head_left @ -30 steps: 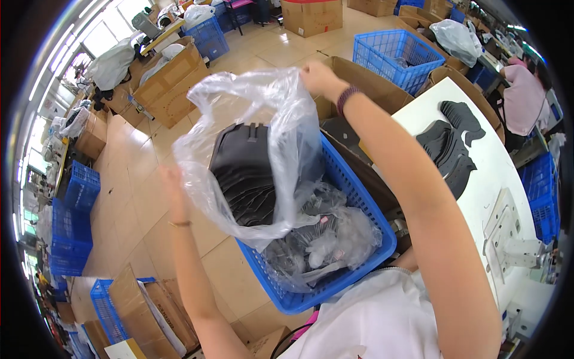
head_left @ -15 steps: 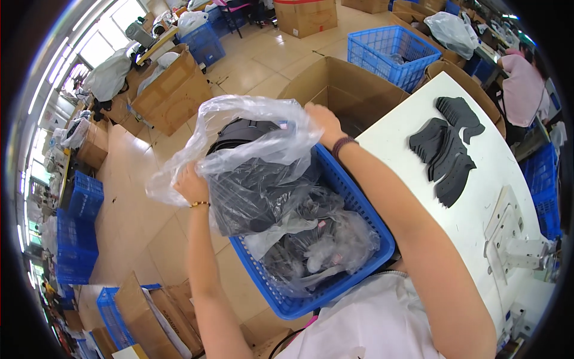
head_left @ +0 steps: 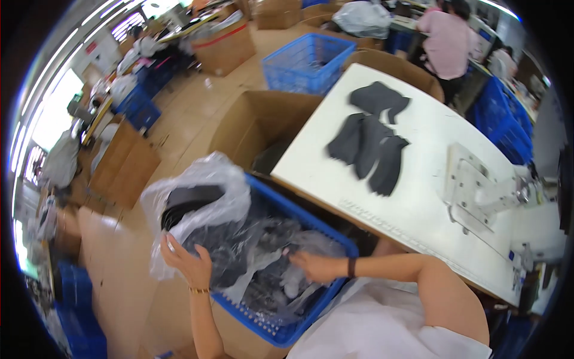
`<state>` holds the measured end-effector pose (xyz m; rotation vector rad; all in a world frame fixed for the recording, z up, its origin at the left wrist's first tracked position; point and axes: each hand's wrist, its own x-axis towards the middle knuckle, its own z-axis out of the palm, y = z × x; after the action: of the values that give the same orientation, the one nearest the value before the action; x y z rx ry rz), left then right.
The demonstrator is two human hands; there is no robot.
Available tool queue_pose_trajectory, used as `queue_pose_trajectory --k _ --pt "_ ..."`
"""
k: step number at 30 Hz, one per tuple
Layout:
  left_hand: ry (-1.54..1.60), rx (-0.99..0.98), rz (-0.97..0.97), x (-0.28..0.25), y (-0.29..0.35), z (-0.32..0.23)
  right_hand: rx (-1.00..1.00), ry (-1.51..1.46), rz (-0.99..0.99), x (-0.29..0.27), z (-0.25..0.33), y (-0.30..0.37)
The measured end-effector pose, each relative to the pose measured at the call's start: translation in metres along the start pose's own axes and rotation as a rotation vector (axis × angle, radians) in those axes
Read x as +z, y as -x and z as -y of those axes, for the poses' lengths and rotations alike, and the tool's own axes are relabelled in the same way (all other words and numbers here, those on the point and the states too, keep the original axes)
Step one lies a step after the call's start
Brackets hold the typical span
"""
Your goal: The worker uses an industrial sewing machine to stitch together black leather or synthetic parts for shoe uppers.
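A blue plastic basket (head_left: 326,230) holds clear plastic bags. The larger clear bag (head_left: 230,194) gapes at its mouth and shows a stack of black pieces (head_left: 185,206) inside. Against that bag's left edge is my left hand (head_left: 190,263), open, its fingers spread and thumb apart. My right hand (head_left: 320,267) is low over a second, crumpled bag (head_left: 293,284) of dark pieces in the basket. Its fingers look drawn together at a small dark bit with a pinkish spot; blur hides what they hold.
Right of the basket stands a white table (head_left: 305,143) with several dark grey cut pieces (head_left: 368,143) and a sewing machine (head_left: 484,194). Behind the basket is an open cardboard box (head_left: 257,122); beyond it, a blue crate (head_left: 305,66). A person in pink (head_left: 448,42) sits at the back right.
My right hand has left the big bag's rim and come down over the smaller bag. My left hand has opened off the plastic. The view has swung right.
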<state>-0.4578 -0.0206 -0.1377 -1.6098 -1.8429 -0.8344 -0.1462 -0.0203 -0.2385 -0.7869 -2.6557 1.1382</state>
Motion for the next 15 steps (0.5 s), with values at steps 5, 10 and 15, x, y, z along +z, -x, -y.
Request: queue_pose_trajectory --k 5,10,15 --pt "-0.186 0.556 0.108 0.011 -0.051 -0.054 0.045 -0.162 0.171 -0.041 0.022 0.096" --pt "-0.479 -0.007 0.652 0.093 -0.093 0.069 0.227 -0.232 -0.139 -0.094 0.063 0.19" --pt "-0.568 -0.3 0.937 0.12 -0.05 0.08 0.484 -0.341 -0.355 -0.086 0.085 0.28"
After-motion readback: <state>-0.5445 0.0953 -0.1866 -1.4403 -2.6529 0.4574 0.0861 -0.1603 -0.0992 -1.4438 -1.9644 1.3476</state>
